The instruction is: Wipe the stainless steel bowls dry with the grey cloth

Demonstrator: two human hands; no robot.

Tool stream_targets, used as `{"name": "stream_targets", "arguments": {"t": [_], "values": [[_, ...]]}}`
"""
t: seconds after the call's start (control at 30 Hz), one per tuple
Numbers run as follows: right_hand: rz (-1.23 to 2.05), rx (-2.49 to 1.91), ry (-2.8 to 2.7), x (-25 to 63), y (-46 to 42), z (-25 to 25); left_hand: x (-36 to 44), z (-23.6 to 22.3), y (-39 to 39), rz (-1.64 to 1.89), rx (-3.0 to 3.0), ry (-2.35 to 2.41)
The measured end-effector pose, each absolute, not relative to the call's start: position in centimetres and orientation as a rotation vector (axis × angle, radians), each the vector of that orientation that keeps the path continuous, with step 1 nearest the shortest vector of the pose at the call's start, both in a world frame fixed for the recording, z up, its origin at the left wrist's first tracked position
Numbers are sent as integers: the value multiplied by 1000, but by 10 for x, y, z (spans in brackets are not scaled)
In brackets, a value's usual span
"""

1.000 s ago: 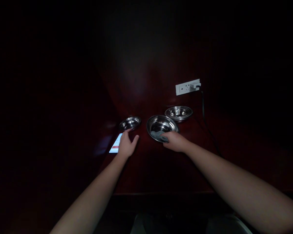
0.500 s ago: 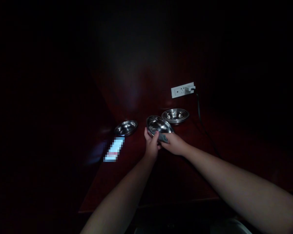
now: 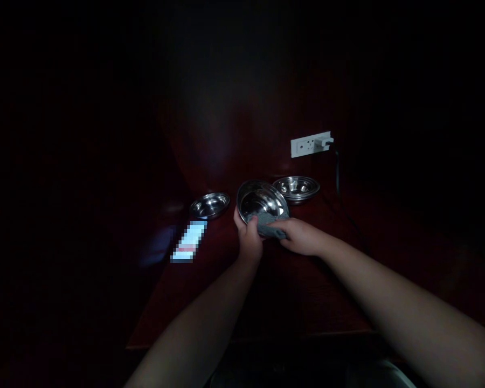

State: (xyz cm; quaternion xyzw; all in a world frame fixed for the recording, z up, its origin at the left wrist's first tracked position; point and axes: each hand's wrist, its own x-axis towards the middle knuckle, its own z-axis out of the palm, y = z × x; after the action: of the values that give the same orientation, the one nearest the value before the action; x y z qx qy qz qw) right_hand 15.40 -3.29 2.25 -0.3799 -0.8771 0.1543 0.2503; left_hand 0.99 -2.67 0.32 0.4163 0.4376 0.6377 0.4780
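Note:
A shiny steel bowl [image 3: 262, 198] is tilted up off the dark red table, its inside facing me. My left hand [image 3: 249, 237] grips its near left rim, thumb on the inside and fingers behind. In my right hand [image 3: 301, 236] is a grey cloth [image 3: 269, 227], pressed against the near inner side of the bowl; some of its fingers are hidden by the cloth. Behind and to the right stands a stack of steel bowls [image 3: 296, 187]. Another steel bowl [image 3: 210, 205] rests on the table to the left.
A phone [image 3: 189, 241] with a lit, blurred screen lies at the left, near the single bowl. On the back wall a white socket panel [image 3: 307, 145] holds a plug, and its black cable [image 3: 338, 178] runs down to the table. The surroundings are very dark.
My left hand has moved right from beside the phone and taken hold of the bowl's rim. The bowl has been tilted up toward me. My right hand keeps the cloth in the bowl.

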Motion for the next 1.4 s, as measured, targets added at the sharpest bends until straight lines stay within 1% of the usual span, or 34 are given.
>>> {"name": "stream_targets", "arguments": {"t": [0.13,0.4,0.7,0.9,1.13,1.4], "values": [[377,-1055,-2419,159,-29,17,8,0,-23,1645,1118,1074],[271,-1118,-2364,163,-27,14,9,-5,-15,1768,1255,891],[-10,-1290,-2222,164,-22,11,13,-3,-22,1711,1319,754],[-78,-1305,-2217,163,-18,10,15,-3,-23,1688,1329,738],[-39,-1250,-2216,169,-17,9,14,-4,-26,1661,1381,754],[235,-1179,-2237,168,-25,19,8,-3,-27,1684,1471,801]]}}
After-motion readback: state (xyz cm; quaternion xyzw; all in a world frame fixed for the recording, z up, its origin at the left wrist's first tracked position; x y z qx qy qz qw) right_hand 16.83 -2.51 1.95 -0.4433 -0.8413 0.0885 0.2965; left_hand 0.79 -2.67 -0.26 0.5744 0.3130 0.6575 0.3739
